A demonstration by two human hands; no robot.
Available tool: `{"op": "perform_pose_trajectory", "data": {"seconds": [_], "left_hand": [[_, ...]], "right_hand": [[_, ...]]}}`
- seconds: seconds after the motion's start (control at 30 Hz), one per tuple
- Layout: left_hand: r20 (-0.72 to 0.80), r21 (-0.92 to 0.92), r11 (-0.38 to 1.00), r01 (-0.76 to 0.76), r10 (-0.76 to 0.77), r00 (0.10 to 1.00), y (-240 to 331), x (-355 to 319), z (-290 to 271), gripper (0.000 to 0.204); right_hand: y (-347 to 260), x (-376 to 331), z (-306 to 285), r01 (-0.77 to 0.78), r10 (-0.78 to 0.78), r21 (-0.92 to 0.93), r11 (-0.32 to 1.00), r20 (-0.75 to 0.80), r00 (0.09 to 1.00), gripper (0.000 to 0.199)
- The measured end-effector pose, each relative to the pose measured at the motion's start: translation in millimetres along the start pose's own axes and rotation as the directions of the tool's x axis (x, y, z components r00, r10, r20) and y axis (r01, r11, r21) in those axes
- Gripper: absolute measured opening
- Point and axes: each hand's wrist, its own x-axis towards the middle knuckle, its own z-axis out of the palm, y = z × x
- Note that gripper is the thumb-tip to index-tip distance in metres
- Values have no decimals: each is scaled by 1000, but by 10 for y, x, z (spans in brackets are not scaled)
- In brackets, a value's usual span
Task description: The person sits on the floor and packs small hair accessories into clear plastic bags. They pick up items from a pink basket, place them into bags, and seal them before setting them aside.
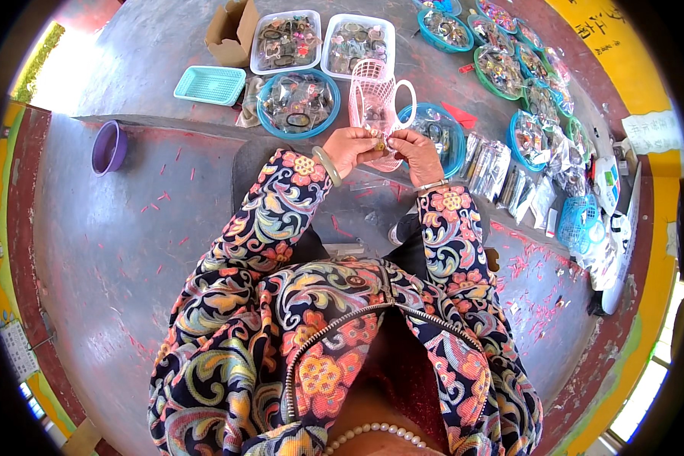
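In the upper middle of the frame, the left hand (349,150) and the right hand (419,156) are close together. The grip of each is closed, pinching one small object (381,144) between them; it is partly covered, so I cannot tell its kind. Behind it stands a pink basket (372,74). Further left are a round blue basket (289,135) with packets and a purple bowl (117,158).

1 head-worn fisheye here, left of 2, aimed steeply down: super close to the jacket (228,357), left hand (348,149) and right hand (419,156) farther out up top, and so wide the yellow wall (635,64) bends round the rim
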Motion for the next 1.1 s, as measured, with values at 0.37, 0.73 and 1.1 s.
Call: {"op": "perform_pose_trajectory", "data": {"seconds": [0.37, 0.73, 1.1], "left_hand": [[-9, 480, 875, -66, 80, 997, -26, -10, 60, 23], [-55, -27, 999, -41, 40, 998, -15, -6, 61, 18], [-141, 134, 991, -14, 33, 989, 27, -19, 14, 12]], "right_hand": [[-37, -17, 88, 221, -405, -721, 656, -89, 910, 14], [1, 9, 46, 174, -186, -332, 927, -4, 983, 8], [-30, -37, 69, -30, 32, -30, 999, 59, 998, 13]]}}
